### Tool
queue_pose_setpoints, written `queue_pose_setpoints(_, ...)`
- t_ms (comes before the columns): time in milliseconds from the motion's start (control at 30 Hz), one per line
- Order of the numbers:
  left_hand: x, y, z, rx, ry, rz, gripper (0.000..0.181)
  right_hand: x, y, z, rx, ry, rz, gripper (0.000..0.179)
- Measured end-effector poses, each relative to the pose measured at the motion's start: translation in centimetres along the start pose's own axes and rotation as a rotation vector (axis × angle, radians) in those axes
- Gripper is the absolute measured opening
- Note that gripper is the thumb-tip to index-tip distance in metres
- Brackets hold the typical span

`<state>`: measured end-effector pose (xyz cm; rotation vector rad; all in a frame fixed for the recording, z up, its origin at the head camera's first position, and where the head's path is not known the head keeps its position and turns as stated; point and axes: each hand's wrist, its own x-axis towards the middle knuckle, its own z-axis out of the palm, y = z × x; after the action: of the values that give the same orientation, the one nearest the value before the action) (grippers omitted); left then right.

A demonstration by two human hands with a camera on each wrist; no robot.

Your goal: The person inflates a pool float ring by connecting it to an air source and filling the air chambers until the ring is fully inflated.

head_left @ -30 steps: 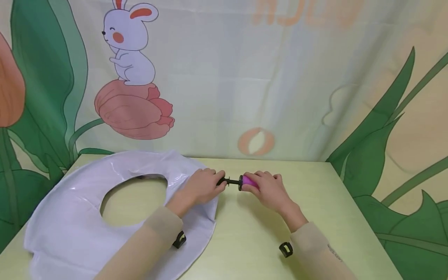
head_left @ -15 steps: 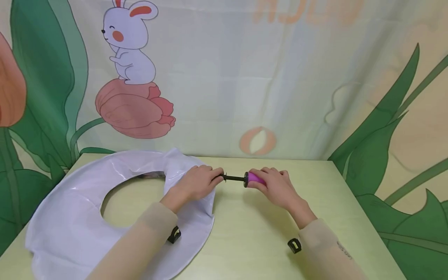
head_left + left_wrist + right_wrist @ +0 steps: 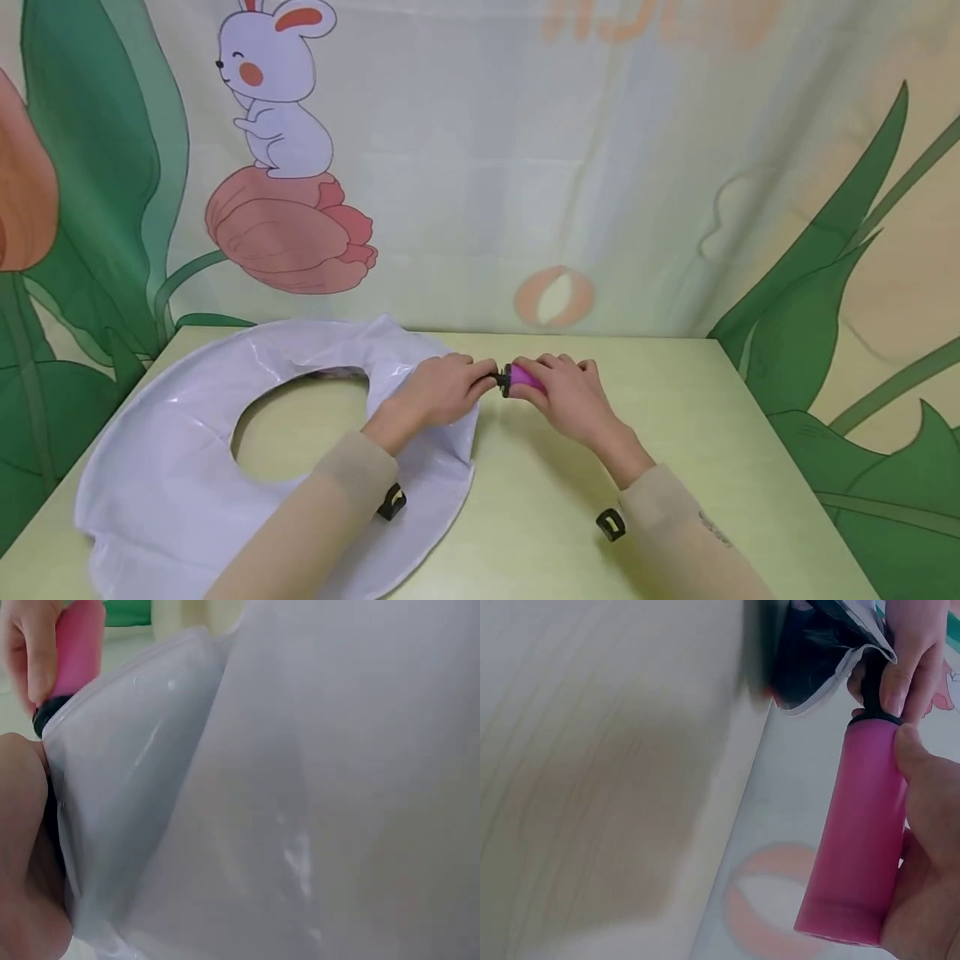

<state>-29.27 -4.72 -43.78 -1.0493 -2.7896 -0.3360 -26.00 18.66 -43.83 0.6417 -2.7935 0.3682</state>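
A rabbit-printed backdrop (image 3: 450,192) hangs behind the table (image 3: 705,425).

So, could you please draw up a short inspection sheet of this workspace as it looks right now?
Surface: pale yellow-green table, a shadow falling beneath the right hand.
Job's things: creased pale ring lying on the table's left side; pink pump with a black end.
Clutter: nothing seen.
Hands: the right grips the pump's pink body; the left hand grips its black end, beside the ring's edge.
Cables: nothing seen.
Surroundings: printed backdrop behind the table, showing a white rabbit, a pink flower and green leaves.
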Motion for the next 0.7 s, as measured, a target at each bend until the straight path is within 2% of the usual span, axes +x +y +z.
queue_pose_setpoints(133,-0.5,-0.9,-0.4,-0.032,-0.01,0.018,0.017,-0.9,1.3,-0.7,0.041,-0.039,0.028,0.055)
queue_pose_setpoints(233,-1.0,-2.0,-0.7,-0.036,-0.006,0.006,0.016,-1.7,3.1,-1.2,0.056,-0.04,0.057,0.055)
queue_pose_setpoints(333,-1.2,-2.4,-0.7,-0.019,0.006,-0.009,0.014,-2.2,4.2,-1.3,0.049,-0.028,0.09,0.056)
queue_pose_setpoints(400,-1.1,-2.0,-0.5,-0.01,0.014,0.014,0.014,-2.1,3.8,-1.0,0.041,-0.036,0.082,0.056)
queue_pose_setpoints(500,-0.6,-0.8,-0.1,-0.003,0.038,0.046,0.016,-1.4,2.2,-0.4,0.028,-0.022,0.046,0.056)
queue_pose_setpoints(600,-0.1,0.0,0.4,0.001,0.051,0.047,0.017,-0.5,0.6,0.2,0.017,0.0,0.003,0.054)
queue_pose_setpoints(700,-0.1,-0.1,0.5,0.001,0.04,0.024,0.016,-0.1,0.1,0.3,0.015,0.008,-0.001,0.052)
